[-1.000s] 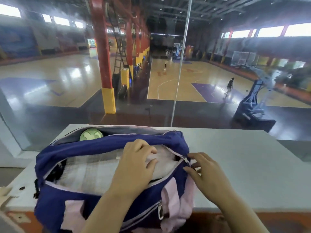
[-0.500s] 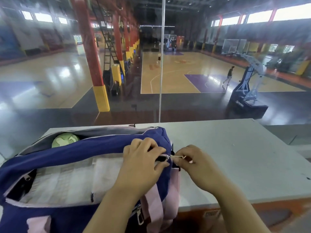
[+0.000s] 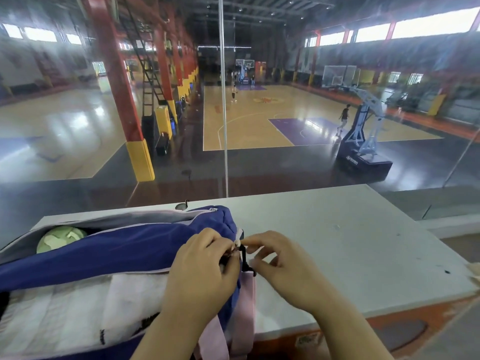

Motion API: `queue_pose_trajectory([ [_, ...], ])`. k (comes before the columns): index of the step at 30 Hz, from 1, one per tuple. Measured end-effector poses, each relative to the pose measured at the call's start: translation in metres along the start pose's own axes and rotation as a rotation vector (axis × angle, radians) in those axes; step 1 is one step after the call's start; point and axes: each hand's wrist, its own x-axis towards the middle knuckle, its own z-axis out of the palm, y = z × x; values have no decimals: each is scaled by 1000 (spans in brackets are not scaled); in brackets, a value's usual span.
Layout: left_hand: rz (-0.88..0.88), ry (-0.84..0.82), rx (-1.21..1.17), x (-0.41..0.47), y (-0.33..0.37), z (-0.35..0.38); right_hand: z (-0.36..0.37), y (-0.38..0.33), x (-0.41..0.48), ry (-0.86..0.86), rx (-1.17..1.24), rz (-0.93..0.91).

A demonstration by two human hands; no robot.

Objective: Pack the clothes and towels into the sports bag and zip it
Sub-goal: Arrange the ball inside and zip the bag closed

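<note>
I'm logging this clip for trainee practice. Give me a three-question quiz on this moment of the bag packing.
1. True or false: the bag is fully zipped.
2. Where do both hands work? A) the bag's right end B) its left end C) on the ball
3. What pale thing fills the open main compartment?

Key:
1. False. The main opening gapes, and so does the rear pocket with the ball.
2. A. The left hand and right hand meet at the zip end.
3. A folded towel, or similar white cloth.
</note>
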Motion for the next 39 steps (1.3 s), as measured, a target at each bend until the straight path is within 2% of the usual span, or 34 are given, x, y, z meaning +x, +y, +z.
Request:
queue_pose_trajectory([
  [4,-50,41,-36,-4,0,0,23,3,6,-40,-55,-74],
  [10,-88,69,-22,-9,2,-8,43,1,8,122,-57,-135],
  [16,-248,86,-50,-22,-13,-25,45,7,3,206,-175,-70],
  [22,-425,159,-63,-46,-53,-64,39,13,-1,258,-190,53],
  [24,-427,173,-66,-56,-56,-69,43,6,-1,321,-331,31],
  [26,-367,188,-23,-61,-55,-69,49,-10,-1,445,-515,-71],
  [27,-344,196,-22,-62,-54,-69,54,-23,-2,447,-534,-114],
  [32,-306,204,-95,-64,-58,-69,87,-67,4,210,-574,-417],
  [36,-378,303,-78,-77,-76,-85,92,-60,9,185,-468,-296],
  [39,-496,406,-13,-93,-101,-111,91,-59,6,169,-433,-204],
])
